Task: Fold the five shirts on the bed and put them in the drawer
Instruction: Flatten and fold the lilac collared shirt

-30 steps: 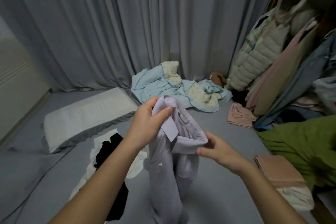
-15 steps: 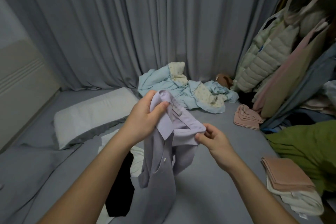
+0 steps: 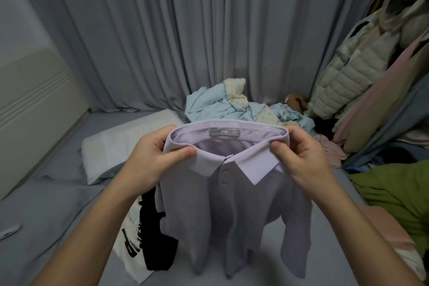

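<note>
Overhead, from the head camera, the left hand [image 3: 154, 160] and right hand [image 3: 301, 158] each pinch an end of the collar of a lilac polo [image 3: 232, 211], their grip holding it up over the bed [image 3: 58, 204]. Under its left side lie a black shirt [image 3: 153, 239] and a white shirt [image 3: 130, 239]. Beyond sit a pillow [image 3: 116, 141], a blue heap [image 3: 222, 104] and a curtain [image 3: 185, 30]; a green cloth [image 3: 394, 188] lies to the right.
</note>
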`<state>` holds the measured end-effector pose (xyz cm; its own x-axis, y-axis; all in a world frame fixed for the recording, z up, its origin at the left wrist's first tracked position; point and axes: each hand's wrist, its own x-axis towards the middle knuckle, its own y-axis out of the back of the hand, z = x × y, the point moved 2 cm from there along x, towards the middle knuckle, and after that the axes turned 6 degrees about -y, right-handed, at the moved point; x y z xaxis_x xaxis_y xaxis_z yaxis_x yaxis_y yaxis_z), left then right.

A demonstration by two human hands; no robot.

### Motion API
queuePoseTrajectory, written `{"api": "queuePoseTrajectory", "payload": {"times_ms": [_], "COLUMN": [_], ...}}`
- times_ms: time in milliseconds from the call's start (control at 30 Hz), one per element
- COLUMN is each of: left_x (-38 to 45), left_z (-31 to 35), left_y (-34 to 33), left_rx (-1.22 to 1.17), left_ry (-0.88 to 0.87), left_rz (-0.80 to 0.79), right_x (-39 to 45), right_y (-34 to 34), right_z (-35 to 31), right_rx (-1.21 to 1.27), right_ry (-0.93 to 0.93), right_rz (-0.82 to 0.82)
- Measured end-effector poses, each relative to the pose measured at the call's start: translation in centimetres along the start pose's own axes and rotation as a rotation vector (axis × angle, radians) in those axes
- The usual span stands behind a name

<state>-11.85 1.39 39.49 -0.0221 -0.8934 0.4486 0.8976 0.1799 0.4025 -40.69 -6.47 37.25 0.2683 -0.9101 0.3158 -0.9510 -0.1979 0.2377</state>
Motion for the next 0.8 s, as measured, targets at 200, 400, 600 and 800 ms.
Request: {"api": "queuePoseTrajectory", "payload": {"times_ms": [200,400,600,800], "left_x": [2.7,8.0,17.0,22.6], "left_z": [-0.6,-9.0,-26.0,-49.1], "left_y": [-0.5,-8.7,-20.2,-34.2], "left_rx": [-0.033,0.14,0.368,0.667], "left_ry": [0.028,0.17,0.247,0.31], "left_rz": [-0.208,-0.214,-0.222,-0.122], "right_x": [0.5,4.8,16.4,24.3], "right_y": [3.6,7.0,8.6,4.6], "right_z": [-0.6,9.9,28.8,54.1], "right_rx": [0.063,0.049,-0.05,-0.543], "right_ry": [-0.063,-0.398,-0.666,-0.791], "right_rz": [-0.076,-0.11,-0.187,0.187]}}
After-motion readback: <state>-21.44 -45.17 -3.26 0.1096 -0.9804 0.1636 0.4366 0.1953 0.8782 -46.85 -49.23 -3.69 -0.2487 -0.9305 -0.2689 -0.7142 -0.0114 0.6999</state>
